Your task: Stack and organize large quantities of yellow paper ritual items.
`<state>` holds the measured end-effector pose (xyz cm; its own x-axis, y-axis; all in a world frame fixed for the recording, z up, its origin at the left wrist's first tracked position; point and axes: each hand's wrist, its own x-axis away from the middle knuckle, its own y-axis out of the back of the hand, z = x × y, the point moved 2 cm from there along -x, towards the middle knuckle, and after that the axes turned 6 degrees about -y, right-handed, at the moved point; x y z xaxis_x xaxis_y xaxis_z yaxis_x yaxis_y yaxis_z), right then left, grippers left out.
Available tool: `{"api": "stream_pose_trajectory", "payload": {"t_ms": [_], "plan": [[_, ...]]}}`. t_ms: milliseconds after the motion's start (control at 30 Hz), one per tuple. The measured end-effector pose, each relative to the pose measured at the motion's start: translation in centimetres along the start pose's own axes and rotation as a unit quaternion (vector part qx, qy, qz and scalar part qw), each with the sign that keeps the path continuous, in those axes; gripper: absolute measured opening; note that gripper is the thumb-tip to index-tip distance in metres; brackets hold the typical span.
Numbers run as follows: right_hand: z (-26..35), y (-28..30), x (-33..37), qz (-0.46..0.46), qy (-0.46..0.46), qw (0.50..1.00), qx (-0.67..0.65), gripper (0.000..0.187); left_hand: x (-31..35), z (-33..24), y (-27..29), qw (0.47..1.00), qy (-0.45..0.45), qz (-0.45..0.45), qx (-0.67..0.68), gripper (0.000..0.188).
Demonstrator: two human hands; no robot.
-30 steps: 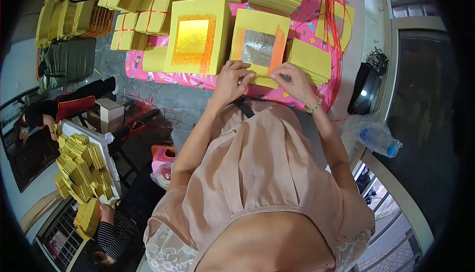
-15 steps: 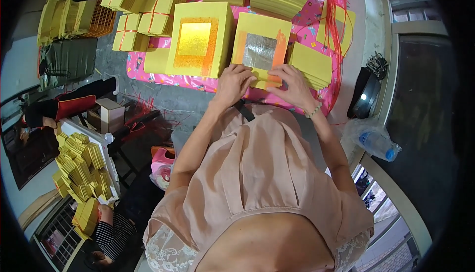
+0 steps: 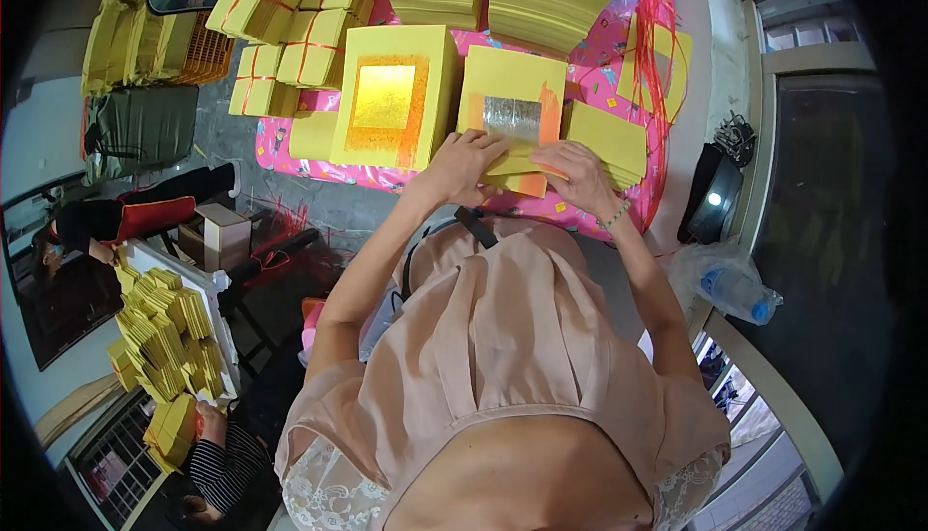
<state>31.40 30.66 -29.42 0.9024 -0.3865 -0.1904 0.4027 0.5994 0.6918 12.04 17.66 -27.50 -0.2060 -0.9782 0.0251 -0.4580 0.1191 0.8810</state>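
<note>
A yellow paper sheet [image 3: 507, 75] with a silver foil square [image 3: 512, 118] and orange borders lies before me. Its near edge is turned up into a flat fold across the lower part of the foil. My left hand [image 3: 462, 166] grips the fold's left end, fingertips on top. At the right end my right hand [image 3: 578, 173] has its bent fingers closed on the same fold. An orange strip of paper shows under the fold between my hands. Left of the sheet stands a tall yellow paper stack [image 3: 440, 96] topped by a gold foil square [image 3: 385, 96].
Yellow paper stacks [image 3: 541, 9] and red-tied bundles [image 3: 314, 48] cover the pink patterned tablecloth [image 3: 377, 179]. Red strings [image 3: 657, 96] hang at its right. A bagged plastic bottle [image 3: 737, 294] lies by the door. People work at left beside a table of folded yellow paper [image 3: 169, 323].
The fold has moved away from me and covers more of the silver foil. My hands have shifted with it, the right one's fingers more bent. The whole view has tilted slightly.
</note>
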Motion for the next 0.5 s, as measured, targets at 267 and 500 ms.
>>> {"api": "stream_pose_trajectory", "payload": {"t_ms": [267, 500], "plan": [[-1.5, -0.5, -1.5, -0.062, -0.138, 0.984, -0.088, 0.019, -2.2, 2.9, 1.7, 0.972, 0.169, -0.006, 0.165, 0.05], [-3.7, 0.0, -4.1, -0.085, -0.261, 0.957, -0.098, 0.031, -2.7, 0.5, 2.5, 0.931, 0.194, -0.291, 0.104, 0.063]]}}
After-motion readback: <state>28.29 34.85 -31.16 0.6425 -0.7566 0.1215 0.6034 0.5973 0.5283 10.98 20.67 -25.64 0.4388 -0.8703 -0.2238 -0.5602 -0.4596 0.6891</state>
